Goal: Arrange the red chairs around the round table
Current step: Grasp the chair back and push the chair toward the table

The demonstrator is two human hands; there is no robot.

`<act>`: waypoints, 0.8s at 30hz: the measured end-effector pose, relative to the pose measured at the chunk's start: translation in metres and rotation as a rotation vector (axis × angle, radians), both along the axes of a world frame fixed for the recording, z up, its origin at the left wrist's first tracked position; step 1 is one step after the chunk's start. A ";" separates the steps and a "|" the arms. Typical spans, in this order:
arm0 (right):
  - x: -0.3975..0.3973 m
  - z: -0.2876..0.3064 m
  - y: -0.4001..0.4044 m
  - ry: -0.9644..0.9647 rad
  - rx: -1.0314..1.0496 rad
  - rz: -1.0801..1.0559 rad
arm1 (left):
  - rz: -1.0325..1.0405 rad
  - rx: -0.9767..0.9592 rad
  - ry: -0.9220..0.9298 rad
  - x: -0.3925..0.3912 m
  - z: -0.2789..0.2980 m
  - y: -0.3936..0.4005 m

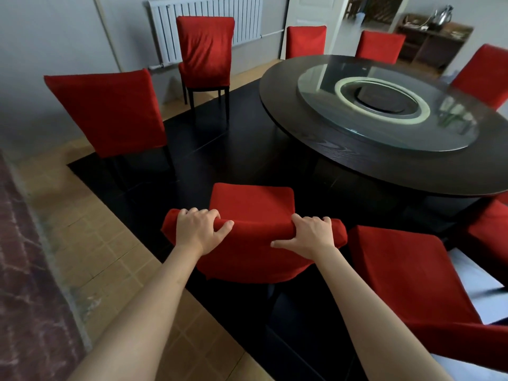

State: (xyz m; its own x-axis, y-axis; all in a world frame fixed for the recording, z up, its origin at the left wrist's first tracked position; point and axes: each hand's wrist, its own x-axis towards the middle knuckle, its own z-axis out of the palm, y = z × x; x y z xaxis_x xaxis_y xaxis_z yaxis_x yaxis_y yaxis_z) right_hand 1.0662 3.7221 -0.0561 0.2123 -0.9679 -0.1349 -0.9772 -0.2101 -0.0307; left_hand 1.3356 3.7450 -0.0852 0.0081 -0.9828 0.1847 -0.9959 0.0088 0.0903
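A red-covered chair (251, 200) stands right in front of me, its seat pointing toward the round dark table (343, 160). My left hand (199, 229) grips the left end of its backrest top and my right hand (309, 236) grips the right end, fingers curled over the fabric. Another red chair (406, 273) stands close at its right. Two more stand apart from the table at the left (110, 114) and far left (204, 50). Several others sit around the table's far side (305, 41).
The table carries a glass turntable (324, 86) and stands on a black floor panel (220, 149) set in tan tiles. A white radiator (242, 20) lines the back wall. A dark sideboard (434, 45) stands at the far right. A reddish marbled surface (24, 270) runs along the left.
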 end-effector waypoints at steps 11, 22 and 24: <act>0.009 0.001 0.017 0.016 -0.011 -0.067 | -0.046 -0.007 0.000 0.006 0.002 0.002; 0.017 -0.003 0.037 -0.007 -0.018 -0.195 | -0.152 -0.011 -0.036 0.012 0.004 -0.007; 0.015 -0.004 0.033 0.007 -0.024 -0.204 | -0.153 -0.036 -0.015 0.010 0.004 -0.011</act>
State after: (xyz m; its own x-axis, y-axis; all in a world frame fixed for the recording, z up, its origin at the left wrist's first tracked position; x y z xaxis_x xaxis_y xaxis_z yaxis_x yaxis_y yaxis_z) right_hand 1.0810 3.7552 -0.0600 0.0104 -0.9937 -0.1115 -0.9997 -0.0080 -0.0215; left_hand 1.3452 3.7344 -0.0810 -0.1439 -0.9651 0.2189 -0.9839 0.1632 0.0725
